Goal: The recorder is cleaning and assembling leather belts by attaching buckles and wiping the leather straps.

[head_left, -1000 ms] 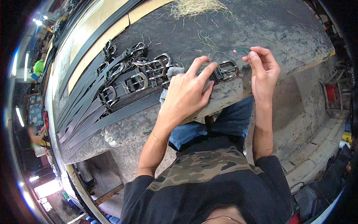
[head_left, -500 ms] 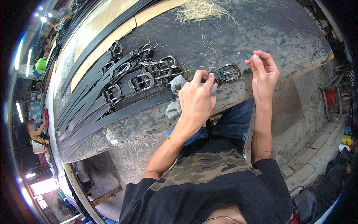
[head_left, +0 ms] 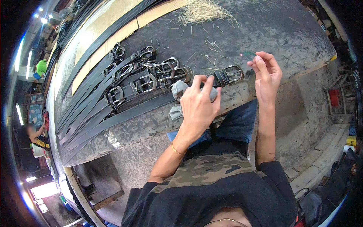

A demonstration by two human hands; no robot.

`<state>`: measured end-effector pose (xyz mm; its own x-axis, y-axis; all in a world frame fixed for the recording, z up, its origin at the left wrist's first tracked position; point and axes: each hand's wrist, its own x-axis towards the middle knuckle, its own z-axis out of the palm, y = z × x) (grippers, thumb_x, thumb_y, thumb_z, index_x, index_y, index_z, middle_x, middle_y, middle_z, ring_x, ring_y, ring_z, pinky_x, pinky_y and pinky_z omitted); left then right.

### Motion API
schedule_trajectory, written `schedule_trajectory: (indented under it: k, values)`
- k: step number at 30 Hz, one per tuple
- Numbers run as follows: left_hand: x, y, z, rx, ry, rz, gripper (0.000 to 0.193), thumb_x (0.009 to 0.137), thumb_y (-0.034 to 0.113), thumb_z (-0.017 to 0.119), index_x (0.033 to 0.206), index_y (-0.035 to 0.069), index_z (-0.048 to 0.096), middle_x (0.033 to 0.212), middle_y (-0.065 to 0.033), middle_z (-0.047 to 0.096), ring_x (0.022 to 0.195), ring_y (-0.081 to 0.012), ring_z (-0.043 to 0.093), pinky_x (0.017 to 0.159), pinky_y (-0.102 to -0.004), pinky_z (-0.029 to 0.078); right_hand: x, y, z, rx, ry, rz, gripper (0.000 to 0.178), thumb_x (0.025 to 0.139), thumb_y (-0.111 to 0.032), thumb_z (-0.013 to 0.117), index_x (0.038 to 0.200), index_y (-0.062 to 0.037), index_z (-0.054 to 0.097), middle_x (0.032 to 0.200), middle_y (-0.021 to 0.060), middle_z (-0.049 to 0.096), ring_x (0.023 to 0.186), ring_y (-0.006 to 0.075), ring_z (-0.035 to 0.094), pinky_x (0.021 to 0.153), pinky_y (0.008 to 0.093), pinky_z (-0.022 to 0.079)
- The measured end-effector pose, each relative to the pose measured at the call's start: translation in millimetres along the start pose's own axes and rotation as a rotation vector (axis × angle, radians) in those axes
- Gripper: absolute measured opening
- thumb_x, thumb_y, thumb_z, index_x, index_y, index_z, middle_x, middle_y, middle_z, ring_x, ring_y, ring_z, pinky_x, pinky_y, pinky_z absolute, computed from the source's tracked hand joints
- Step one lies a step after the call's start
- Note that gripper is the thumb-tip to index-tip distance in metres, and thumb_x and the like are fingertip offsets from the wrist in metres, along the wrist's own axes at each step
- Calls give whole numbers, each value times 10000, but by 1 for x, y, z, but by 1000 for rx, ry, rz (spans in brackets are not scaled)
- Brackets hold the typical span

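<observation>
A dark leather belt (head_left: 130,110) lies along the near edge of the bench, its metal buckle (head_left: 233,74) pointing right. Over it, close to the buckle, my left hand (head_left: 198,98) holds a crumpled grey cloth (head_left: 179,88), with the fingers bent and the cloth bunched at both sides. My right hand (head_left: 267,75) is raised to the right of the buckle, apart from the belt. Its thumb and index finger pinch a thin, dark green strip (head_left: 248,53) with a bright pinkish tip. What exactly the strip is cannot be made out.
Several more belts with buckles (head_left: 145,83) lie heaped left of my left hand. Dry straw-like strands (head_left: 206,12) are piled at the far side of the dark bench (head_left: 264,34). Cardboard (head_left: 153,14) and long straps lie far left. Another person (head_left: 37,134) is beyond the bench's left end.
My left hand's fingers have shifted slightly left and loosened over the cloth, showing more of the belt beside the buckle. My right hand has barely moved.
</observation>
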<state>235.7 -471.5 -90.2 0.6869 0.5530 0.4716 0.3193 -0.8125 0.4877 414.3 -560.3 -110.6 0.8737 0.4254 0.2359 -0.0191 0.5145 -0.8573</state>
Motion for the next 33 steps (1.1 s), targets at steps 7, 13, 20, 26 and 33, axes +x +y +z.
schedule_trajectory:
  k: [7, 13, 20, 26, 33]
  values:
    - [12, 5, -10, 118, -216, -68, 334, 825, 262, 755, 1111, 94, 715, 924, -96, 596, 718, -302, 638, 603, -417, 490, -1, 0, -2, 9, -8, 4, 107, 920, -5, 645, 1020, 29, 665, 916, 55, 644, 809, 116, 627, 759, 276, 558]
    - [11, -12, -3, 4, -147, 49, 199, 785, 157, 780, 978, 114, 767, 831, -50, 603, 648, -259, 623, 584, -378, 476, 0, 1, -1, 2, -19, 2, 114, 922, 0, 642, 1028, 34, 662, 916, 54, 640, 805, 121, 630, 761, 274, 557]
    - [13, -8, 0, -192, -66, -3, 111, 764, 81, 744, 874, 67, 737, 848, -70, 615, 650, -272, 627, 594, -356, 485, 0, 2, -3, -8, -12, -13, 121, 926, -4, 639, 1039, 34, 662, 927, 57, 648, 811, 123, 635, 767, 280, 562]
    - [9, -8, -2, -168, -58, -40, 133, 729, 110, 719, 813, 30, 654, 859, -96, 589, 678, -309, 636, 605, -410, 496, -1, 2, -2, 2, -19, -17, 121, 933, -6, 627, 1043, 34, 660, 932, 56, 647, 828, 116, 630, 778, 291, 570]
    - [13, 3, -2, -194, 14, -152, 151, 803, 138, 730, 890, 17, 706, 884, -98, 648, 686, -294, 646, 637, -375, 504, 0, 1, -2, -17, -13, -10, 119, 934, -5, 625, 1042, 33, 659, 936, 57, 643, 833, 117, 628, 793, 303, 575]
